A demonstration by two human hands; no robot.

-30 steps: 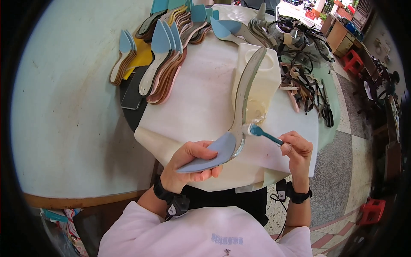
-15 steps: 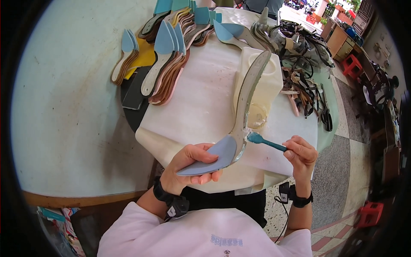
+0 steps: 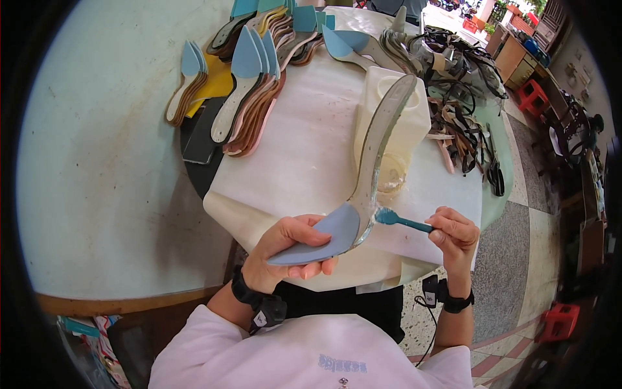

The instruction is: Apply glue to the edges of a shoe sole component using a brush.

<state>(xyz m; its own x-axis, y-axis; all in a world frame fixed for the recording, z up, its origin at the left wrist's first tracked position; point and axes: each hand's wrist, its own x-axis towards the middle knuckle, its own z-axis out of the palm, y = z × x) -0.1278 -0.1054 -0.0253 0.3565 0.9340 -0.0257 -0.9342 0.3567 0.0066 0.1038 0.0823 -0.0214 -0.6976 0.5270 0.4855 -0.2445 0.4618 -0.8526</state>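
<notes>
Person seated at a round pale table [image 3: 97, 194], white sheet [image 3: 304, 162] spread over the near part of it.

Left hand [image 3: 291, 249] – fingers curled under and thumb over the blue toe end of a long shoe insole [image 3: 363, 188], gripping it firmly. The insole is held up off the sheet, blue forepart low and near the body, the narrow grey-and-clear heel end tilted up and away, reaching in front of a white plastic jug [image 3: 405, 123].

Right hand [image 3: 453, 233] – closed in a pinch on the handle of a small teal brush [image 3: 398, 220]. Bristle head points left and touches the insole's edge just where the blue forepart meets the grey shank. Brush lies roughly level.

The jug stands on the sheet behind the insole; a clear, glossy patch sits on the sheet just at its near side, beside the insole's middle.

Far left of the sheet: fanned stacks of more insoles [image 3: 249, 91], blue toes up, tan and pink layers under them, some lying over a yellow piece and a dark flat thing. More blue-tipped ones along the far edge. To the right of the jug, a tangle of dark straps [image 3: 466, 123] spreads over the table's right side.

Both wrists wear black bands. White top on the person.
</notes>
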